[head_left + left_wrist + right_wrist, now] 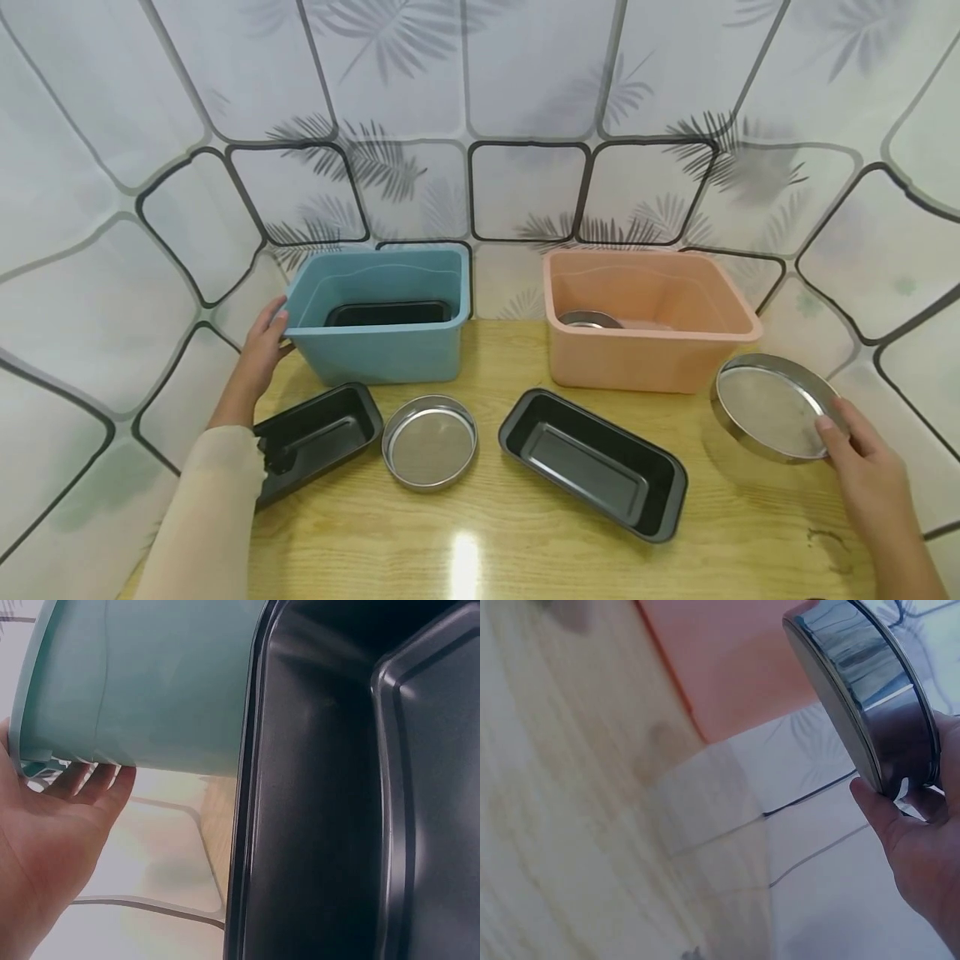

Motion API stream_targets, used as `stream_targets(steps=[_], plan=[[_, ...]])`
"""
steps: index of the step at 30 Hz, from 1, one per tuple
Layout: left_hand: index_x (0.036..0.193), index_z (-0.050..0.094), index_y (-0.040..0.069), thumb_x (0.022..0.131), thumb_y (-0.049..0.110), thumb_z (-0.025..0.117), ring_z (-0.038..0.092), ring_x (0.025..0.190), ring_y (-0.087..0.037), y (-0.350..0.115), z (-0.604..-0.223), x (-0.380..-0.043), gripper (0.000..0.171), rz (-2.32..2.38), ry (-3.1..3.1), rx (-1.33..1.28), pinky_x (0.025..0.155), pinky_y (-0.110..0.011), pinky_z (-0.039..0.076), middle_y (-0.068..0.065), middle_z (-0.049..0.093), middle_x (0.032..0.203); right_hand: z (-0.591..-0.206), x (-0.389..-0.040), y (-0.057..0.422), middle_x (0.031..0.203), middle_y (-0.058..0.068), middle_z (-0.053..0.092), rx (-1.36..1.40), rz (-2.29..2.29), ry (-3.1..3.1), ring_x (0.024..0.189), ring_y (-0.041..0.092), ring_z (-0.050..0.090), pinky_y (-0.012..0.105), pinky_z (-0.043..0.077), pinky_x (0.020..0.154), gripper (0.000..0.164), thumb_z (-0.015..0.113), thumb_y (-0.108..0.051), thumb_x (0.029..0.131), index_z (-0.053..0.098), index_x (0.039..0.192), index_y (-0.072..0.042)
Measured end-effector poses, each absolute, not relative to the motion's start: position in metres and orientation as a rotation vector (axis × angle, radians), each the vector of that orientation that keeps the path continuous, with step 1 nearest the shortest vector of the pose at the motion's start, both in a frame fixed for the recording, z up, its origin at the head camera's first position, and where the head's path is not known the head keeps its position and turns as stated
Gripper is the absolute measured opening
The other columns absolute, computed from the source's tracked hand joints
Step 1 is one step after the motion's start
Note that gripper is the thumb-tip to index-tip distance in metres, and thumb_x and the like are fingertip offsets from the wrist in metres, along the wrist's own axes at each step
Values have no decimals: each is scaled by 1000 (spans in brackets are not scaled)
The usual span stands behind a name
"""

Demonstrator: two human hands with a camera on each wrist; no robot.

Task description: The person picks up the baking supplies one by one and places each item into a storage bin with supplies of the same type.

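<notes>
My left hand (258, 350) grips the left end of the blue bin (375, 357), with fingers (112, 787) tucked under its rim in the left wrist view. Inside that bin lies a dark loaf pan (388, 313). My right hand (870, 467) holds a round silver cake pan (772, 408) by its edge, tilted above the table at the right. The pan is right of the peach bin (630, 362), which has a round metal pan (590, 319) partly showing inside. Below my left wrist, a black loaf pan (322, 437) is partly hidden by the sleeve.
Another round cake pan (430, 442) sits mid-table, near the left loaf pan. A second black loaf pan (592, 462) lies at an angle in front of the peach bin. Patterned cloth (525, 192) rises behind and beside the wooden table (375, 542).
</notes>
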State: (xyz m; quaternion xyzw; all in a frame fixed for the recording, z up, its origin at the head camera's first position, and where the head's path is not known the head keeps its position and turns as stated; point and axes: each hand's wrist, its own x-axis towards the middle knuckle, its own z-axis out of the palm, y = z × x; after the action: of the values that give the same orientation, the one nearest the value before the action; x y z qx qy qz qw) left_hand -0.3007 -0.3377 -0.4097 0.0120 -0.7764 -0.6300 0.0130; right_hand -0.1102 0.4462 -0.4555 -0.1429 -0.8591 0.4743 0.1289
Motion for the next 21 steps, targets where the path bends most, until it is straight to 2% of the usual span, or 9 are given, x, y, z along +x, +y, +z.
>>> stream_targets(steps=[4, 7, 10, 14, 17, 21], plan=[[164, 3, 17, 111, 40, 27, 7, 153, -44, -332, -401, -294, 63, -1989, -2416, 35, 121, -64, 18, -20, -6, 168, -443, -112, 442, 164, -16, 15, -365, 1459, -2417, 140, -9, 29, -5, 42, 78, 60, 48, -32, 107, 21, 161, -28], [164, 2, 14, 111, 36, 26, 7, 153, -45, -327, -391, -286, 62, -2005, -2411, 35, 121, -64, 17, -22, -6, 168, -435, -117, 440, 164, -15, 20, -341, 1484, -2379, 134, -13, 36, -4, 43, 78, 58, 48, -31, 107, 25, 160, -28], [164, 2, 13, 111, 35, 27, 7, 152, -46, -325, -387, -282, 62, -2006, -2411, 35, 121, -64, 17, -23, -6, 168, -428, -121, 439, 163, -16, 22, -335, 1469, -2386, 134, -12, 36, -4, 43, 78, 56, 48, -32, 107, 26, 159, -30], [164, 2, 13, 111, 36, 26, 7, 152, -46, -326, -390, -284, 62, -2002, -2409, 41, 121, -65, 17, -23, -5, 168, -421, -123, 440, 165, -16, 17, -327, 1472, -2413, 141, -6, 32, -4, 43, 77, 56, 47, -35, 107, 25, 159, -32], [164, 2, 14, 111, 36, 26, 8, 152, -46, -328, -391, -286, 61, -2000, -2405, 40, 121, -65, 17, -23, -5, 168, -417, -125, 440, 166, -13, 15, -295, 1562, -2353, 138, -8, 37, -3, 45, 77, 57, 48, -33, 107, 25, 160, -29], [164, 2, 15, 111, 36, 26, 8, 152, -46, -331, -398, -291, 61, -2001, -2401, 33, 121, -64, 17, -23, -5, 168, -410, -130, 436, 166, -14, 11, -240, 1712, -2218, 140, -6, 35, -3, 44, 78, 59, 51, -28, 107, 26, 160, -23]])
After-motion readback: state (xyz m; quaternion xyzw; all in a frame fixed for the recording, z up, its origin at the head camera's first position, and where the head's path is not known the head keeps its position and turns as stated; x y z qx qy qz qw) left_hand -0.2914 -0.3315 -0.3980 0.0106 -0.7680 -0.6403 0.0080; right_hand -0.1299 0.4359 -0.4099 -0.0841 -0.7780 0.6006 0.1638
